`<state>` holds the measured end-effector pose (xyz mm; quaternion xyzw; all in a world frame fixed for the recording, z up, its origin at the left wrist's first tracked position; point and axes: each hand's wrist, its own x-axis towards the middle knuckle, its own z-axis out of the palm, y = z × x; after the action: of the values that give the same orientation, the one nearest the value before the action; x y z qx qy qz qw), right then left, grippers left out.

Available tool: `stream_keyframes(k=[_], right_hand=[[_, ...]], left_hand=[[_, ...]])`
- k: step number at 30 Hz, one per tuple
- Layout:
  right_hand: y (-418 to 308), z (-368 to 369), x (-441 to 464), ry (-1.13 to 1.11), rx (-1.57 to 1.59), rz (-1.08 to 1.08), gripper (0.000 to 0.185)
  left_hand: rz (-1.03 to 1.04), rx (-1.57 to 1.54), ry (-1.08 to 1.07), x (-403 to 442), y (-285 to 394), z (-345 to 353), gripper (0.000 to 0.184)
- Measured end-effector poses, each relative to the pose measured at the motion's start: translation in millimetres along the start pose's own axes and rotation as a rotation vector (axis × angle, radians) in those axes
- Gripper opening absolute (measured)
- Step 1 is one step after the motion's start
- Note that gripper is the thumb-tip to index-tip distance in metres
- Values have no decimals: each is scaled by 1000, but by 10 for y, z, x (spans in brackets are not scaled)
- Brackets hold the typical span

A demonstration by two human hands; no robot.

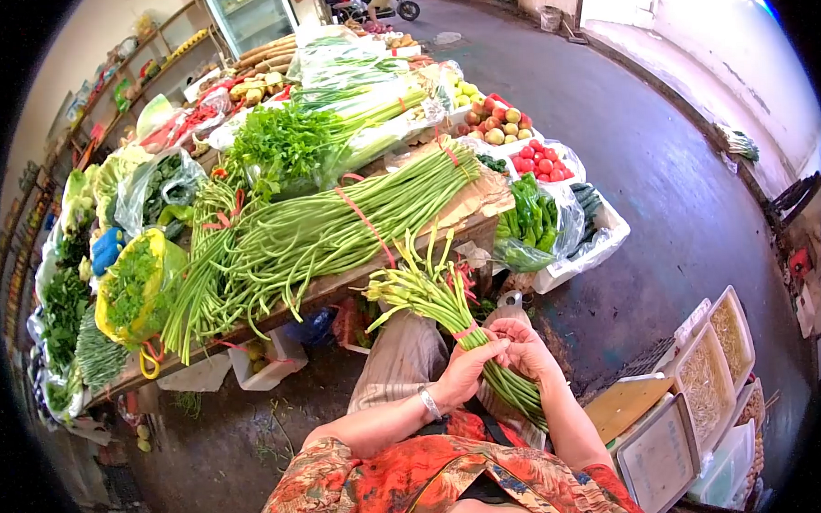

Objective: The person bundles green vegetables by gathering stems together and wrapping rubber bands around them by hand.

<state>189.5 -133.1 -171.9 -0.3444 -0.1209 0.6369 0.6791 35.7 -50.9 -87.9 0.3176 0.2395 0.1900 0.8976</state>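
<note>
A bunch of slender green stalks with pale yellow-green tips (pixel 421 288) is held slantwise over my lap, its tips towards the stall. A pink band (pixel 466 331) goes round it at mid-length. My left hand (pixel 471 370), with a bracelet at the wrist, is closed around the stalks just below the band. Against the bunch's right side, my right hand (pixel 522 350) has its fingers pinched together near my left fingertips. What lies between those fingers is hidden. Long green beans (pixel 337 218) tied with red strips lie on the stall in front of me.
Leafy celery (pixel 284 139), a yellow bag of greens (pixel 136 284), tomatoes (pixel 543 164) and bagged green peppers (pixel 528 218) crowd the stall. A wooden table edge (pixel 312 296) runs before my knees. White trays (pixel 705 391) stand at lower right; a fridge (pixel 253 22) is behind.
</note>
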Motion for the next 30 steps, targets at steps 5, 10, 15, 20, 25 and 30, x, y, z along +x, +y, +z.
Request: stream_keyframes(k=[5,10,15,20,25,30], right_hand=[[-15,-2,-19,-12,-40,24,43],[40,-77,32,29,-51,-17,40],[38,-54,16,9,36,-37,42],[65,-93,35,7,-44,-24,46],[75,-85,35,30,-72,-17,51],[32,-24,8,50,-2,-11,24]], left_hand=[[-4,-6,7,-4,-14,-4,16],[24,18,11,-13,1,19,14],[19,20,-6,-11,14,25,13],[7,15,8,-16,17,31,13],[3,38,0,-32,49,54,12],[13,43,-5,-18,12,25,12]])
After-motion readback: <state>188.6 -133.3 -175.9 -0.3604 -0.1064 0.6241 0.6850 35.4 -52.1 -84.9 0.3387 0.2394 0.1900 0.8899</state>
